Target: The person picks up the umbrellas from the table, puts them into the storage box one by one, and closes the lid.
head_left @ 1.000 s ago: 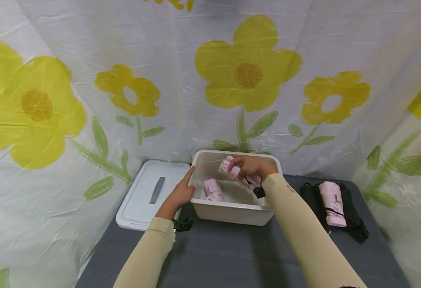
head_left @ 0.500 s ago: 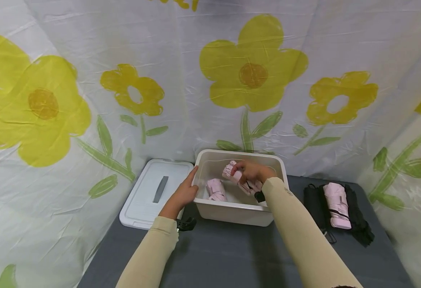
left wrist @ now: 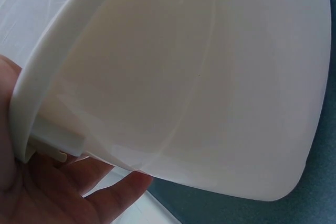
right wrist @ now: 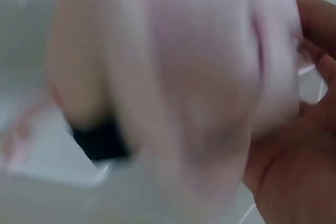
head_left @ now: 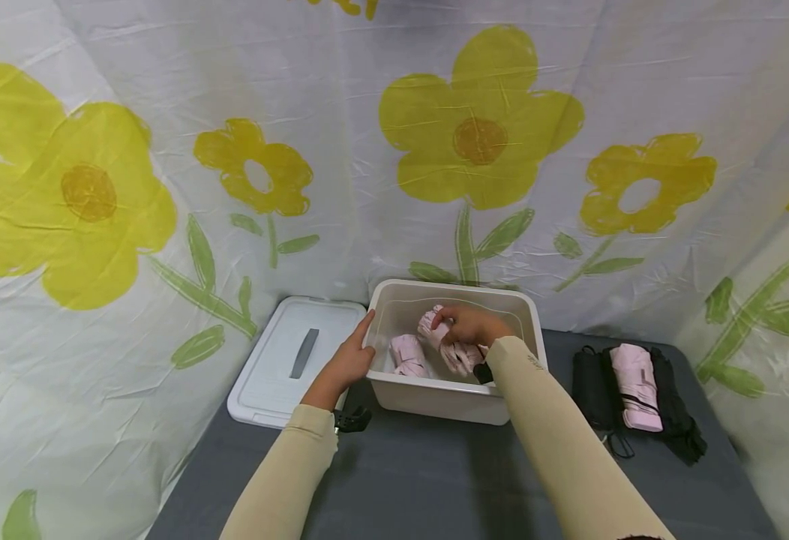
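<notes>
In the head view, my right hand (head_left: 473, 327) holds a folded pink umbrella (head_left: 460, 358) inside a white plastic storage bin (head_left: 438, 403). A black tip shows at the umbrella's near end. The right wrist view shows the umbrella (right wrist: 205, 93) blurred and close, with fingers and thumb around its side. A second folded pink umbrella (head_left: 409, 355) lies in the bin's left part. At the left rim my left hand (head_left: 347, 364) grips the bin; in the left wrist view its fingers (left wrist: 118, 195) curl under the lip along the outer wall.
Left of the bin lies its white lid (head_left: 266, 390) with a grey handle. On the right sit a pink folded umbrella (head_left: 636, 386) and dark folded bundles (head_left: 592, 390) beside it on the grey table (head_left: 421, 480). A flower-printed curtain (head_left: 354, 150) stands close behind.
My right hand has lowered the pink umbrella slightly deeper into the bin. The left hand stays on the left rim. The head view has shifted a little.
</notes>
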A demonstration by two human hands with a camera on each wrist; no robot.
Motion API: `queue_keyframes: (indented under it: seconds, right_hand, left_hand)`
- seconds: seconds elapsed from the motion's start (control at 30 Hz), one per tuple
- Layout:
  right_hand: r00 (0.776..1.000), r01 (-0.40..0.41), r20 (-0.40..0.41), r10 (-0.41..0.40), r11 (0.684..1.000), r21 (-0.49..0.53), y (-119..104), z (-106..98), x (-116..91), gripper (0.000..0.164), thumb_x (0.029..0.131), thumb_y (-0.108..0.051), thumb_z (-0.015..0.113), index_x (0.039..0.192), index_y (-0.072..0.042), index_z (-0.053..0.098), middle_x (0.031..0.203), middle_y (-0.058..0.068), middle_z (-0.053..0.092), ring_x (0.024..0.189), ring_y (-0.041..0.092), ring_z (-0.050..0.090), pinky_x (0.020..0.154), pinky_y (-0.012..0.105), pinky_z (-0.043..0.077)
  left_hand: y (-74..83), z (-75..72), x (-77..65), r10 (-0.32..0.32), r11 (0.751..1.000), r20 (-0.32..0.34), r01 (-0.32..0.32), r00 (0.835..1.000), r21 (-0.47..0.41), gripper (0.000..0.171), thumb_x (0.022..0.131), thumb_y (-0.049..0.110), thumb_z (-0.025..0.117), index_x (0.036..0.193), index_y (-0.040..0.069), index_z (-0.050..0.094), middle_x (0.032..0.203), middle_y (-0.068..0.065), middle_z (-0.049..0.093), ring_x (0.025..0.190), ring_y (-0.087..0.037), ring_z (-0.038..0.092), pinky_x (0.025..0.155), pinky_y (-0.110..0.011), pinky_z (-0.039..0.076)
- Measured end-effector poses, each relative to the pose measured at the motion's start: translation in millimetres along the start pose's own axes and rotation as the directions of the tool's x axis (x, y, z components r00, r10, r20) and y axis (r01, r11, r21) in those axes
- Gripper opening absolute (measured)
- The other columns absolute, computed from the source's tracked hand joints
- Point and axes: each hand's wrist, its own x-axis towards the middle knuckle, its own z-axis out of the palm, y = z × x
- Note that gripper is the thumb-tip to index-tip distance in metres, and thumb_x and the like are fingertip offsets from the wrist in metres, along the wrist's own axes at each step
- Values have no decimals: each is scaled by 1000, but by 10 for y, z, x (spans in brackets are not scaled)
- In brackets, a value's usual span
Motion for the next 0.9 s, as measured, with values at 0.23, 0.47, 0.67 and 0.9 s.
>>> queue_keyframes:
  seconds: [0.23,0.47,0.67,0.9]
  right_hand:
    - [997,-77,30,72,973,219,-76,0,-42,36,99,-7,35,134,-2,41,138,24,40,109,39,54,74,47,58]
    - [996,-87,53,76,966,243,-180,-25,-90,29,101,-10,40,128,-4,47,144,24,39,118,43,53,77,48,57]
    - [995,-82,70,66,962,259,-207,-86,-219,24,101,-11,41,123,-5,48,144,25,40,122,47,49,75,47,58]
    - [997,-59,60,48,975,216,-261,-171,-394,27,102,-11,38,126,-4,47,149,21,36,125,46,47,77,47,57]
  left_hand:
    - [1,13,12,8,1000,0,-8,1000,8,73,92,6,39,157,28,14,160,-16,23,146,-35,25,115,-56,25]
    - [-9,-2,7,5,1000,1,-5,1000,17,72,92,7,38,157,29,13,160,-15,23,146,-35,24,115,-55,24]
    - [-2,6,6,-6,1000,17,6,1000,17,73,93,7,38,157,29,12,161,-16,21,146,-36,22,115,-56,24]
    - [8,-27,13,-16,999,43,14,999,36,73,94,7,37,157,29,9,161,-17,17,147,-37,19,116,-57,22]
